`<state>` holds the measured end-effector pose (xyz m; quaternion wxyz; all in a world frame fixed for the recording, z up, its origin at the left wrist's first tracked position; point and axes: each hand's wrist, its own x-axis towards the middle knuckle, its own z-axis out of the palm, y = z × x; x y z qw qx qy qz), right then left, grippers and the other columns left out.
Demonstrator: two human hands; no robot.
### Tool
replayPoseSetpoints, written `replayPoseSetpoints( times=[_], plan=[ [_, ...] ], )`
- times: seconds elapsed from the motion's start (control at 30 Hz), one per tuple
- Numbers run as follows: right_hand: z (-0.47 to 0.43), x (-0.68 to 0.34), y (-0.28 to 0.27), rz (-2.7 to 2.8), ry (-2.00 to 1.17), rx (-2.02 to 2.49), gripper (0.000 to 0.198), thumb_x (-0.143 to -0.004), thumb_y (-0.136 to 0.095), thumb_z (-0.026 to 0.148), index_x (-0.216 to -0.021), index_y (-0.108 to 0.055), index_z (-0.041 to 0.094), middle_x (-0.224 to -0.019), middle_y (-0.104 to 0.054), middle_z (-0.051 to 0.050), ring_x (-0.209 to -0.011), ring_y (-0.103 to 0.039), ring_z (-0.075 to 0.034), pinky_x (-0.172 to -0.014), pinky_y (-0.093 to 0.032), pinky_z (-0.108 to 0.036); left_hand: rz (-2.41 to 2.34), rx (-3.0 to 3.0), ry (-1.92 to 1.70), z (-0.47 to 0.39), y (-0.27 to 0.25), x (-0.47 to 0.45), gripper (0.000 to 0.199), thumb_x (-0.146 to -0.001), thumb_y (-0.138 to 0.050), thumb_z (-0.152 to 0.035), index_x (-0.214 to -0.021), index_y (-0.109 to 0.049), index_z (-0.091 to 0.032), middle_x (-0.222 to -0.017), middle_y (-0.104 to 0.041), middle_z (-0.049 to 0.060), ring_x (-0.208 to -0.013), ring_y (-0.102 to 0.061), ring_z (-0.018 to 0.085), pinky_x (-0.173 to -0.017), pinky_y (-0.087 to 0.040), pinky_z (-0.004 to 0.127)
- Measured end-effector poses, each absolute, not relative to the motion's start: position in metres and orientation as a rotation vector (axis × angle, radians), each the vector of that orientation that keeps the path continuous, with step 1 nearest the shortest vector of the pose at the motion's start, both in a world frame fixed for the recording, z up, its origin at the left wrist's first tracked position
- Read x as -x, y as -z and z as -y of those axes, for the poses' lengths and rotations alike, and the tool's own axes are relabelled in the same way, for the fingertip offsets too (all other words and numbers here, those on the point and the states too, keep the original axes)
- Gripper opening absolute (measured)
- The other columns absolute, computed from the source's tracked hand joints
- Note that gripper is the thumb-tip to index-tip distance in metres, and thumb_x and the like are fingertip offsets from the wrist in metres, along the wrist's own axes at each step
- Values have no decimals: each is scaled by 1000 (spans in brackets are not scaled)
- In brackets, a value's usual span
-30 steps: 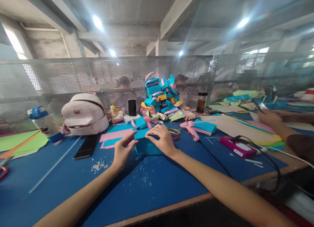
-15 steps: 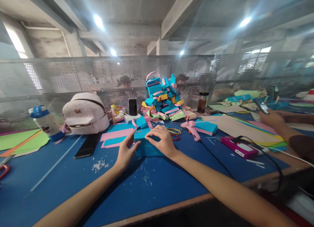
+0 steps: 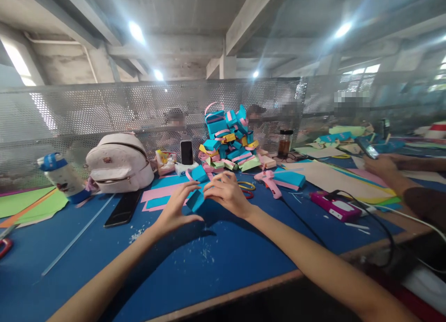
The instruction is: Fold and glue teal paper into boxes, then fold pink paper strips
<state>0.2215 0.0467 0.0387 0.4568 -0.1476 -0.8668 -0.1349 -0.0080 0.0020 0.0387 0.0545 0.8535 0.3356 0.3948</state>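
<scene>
A blue paper box (image 3: 195, 201) is tilted between my hands above the table, partly covered by my fingers. My right hand (image 3: 229, 195) pinches it from the right side, its fingers bent together. On the left, my left hand (image 3: 177, 206) has its thumb stretched away from the fingers; the fingertips are close to the box's upper edge, and I cannot tell if they touch. Just behind stands a small blue paper piece with a pink strip (image 3: 199, 173). Pink and blue paper strips (image 3: 158, 196) lie to the left.
A pink glue gun (image 3: 270, 182) lies at right, its cord running to the table edge. Behind rises a pile of small paper bags (image 3: 232, 145). A phone (image 3: 123, 209), backpack (image 3: 118, 166) and bottle (image 3: 62, 178) are left. Another person's hand (image 3: 381, 166) holds a phone at right.
The blue box has been turned and tilted up off the table, showing a smaller side. My left hand has opened wider, thumb away from the box; my right hand stays on it.
</scene>
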Motion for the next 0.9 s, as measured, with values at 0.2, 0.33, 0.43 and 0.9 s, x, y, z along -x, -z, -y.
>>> replayPoseSetpoints(
  times=[0.2, 0.33, 0.43, 0.9],
  plan=[
    [-45, -218, -57, 2304, 425, 211, 14, -96, -60, 32, -90, -72, 31, -112, -70, 2, -113, -48, -22, -100, -22, -41, -1022, -2634, -937, 0, -63, 12, 45, -69, -82, -44, -108, -69, -28, -111, -70, 4, -111, -63, 29, -105, -43, 47],
    [-43, -212, -64, 2407, 488, 106, 17, -99, -55, 26, -93, -70, 30, -115, -69, 3, -112, -50, -19, -102, -24, -38, -1095, -2595, -902, 2, -61, 14, 62, -63, -86, -45, -117, -65, -24, -118, -67, 8, -108, -63, 30, -96, -50, 42],
    [-42, -211, -67, 2444, 535, 59, 18, -100, -52, 21, -95, -68, 28, -115, -69, 3, -110, -51, -17, -102, -25, -37, -1160, -2562, -881, 7, -56, 15, 52, -65, -85, -43, -110, -68, -22, -104, -71, 6, -91, -67, 26, -82, -55, 36],
    [-36, -217, -69, 2487, 657, -45, 29, -101, -44, 12, -94, -68, 25, -97, -71, 2, -97, -56, -16, -102, -27, -38, -1257, -2426, -814, 16, -46, 17, 29, -58, -85, -44, -60, -64, -23, -60, -64, -6, -61, -62, 18, -96, -49, 39]
  ],
)
